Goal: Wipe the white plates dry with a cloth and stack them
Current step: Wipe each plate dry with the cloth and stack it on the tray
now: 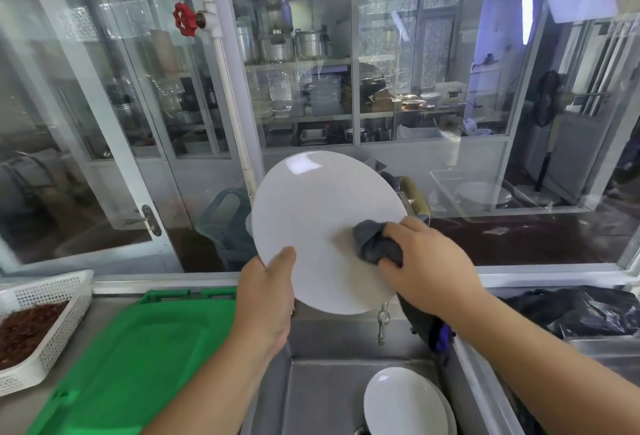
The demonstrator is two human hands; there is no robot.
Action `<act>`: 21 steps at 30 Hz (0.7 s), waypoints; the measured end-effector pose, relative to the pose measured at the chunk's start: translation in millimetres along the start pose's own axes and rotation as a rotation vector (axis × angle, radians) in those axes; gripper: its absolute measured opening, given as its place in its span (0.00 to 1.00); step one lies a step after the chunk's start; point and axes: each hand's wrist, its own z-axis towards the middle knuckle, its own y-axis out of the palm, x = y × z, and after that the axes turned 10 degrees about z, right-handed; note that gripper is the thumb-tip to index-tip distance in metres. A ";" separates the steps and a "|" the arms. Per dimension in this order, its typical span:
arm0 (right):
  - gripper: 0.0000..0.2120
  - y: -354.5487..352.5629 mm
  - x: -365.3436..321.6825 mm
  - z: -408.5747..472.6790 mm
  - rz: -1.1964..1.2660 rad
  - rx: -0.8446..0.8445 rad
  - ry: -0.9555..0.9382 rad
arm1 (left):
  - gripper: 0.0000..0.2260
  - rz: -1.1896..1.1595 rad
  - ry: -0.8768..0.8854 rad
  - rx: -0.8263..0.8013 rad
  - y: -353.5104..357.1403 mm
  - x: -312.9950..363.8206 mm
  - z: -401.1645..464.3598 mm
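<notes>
A large white plate [318, 220] is held up on edge above the steel sink [322, 396], its face towards me. My left hand [266, 299] grips its lower left rim, thumb on the face. My right hand [429, 268] holds a bunched grey cloth [375, 240] and presses it against the plate's lower right part. More white plates [405, 403] lie stacked in the sink at the bottom right.
A green plastic board [138, 358] covers the counter on the left. A white basket [52, 317] with reddish-brown bits stands at the far left. A black plastic bag [575, 313] lies on the right. A tap [382, 325] hangs behind the plate, with glass windows beyond.
</notes>
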 end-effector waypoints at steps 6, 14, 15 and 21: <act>0.11 -1.3 19.4 47.2 -0.007 0.158 0.139 | 0.12 0.180 0.037 -0.079 5.7 -11.5 -16.3; 0.12 0.6 -39.2 63.7 0.129 0.169 -0.219 | 0.12 0.338 0.099 -0.169 20.2 -9.3 -23.1; 0.12 5.6 -45.5 57.3 0.195 0.130 -0.276 | 0.12 0.330 0.110 -0.167 20.2 -9.2 -22.6; 0.26 29.3 -36.1 17.7 0.142 0.044 -0.383 | 0.15 0.313 0.197 -0.162 15.6 -11.8 -17.6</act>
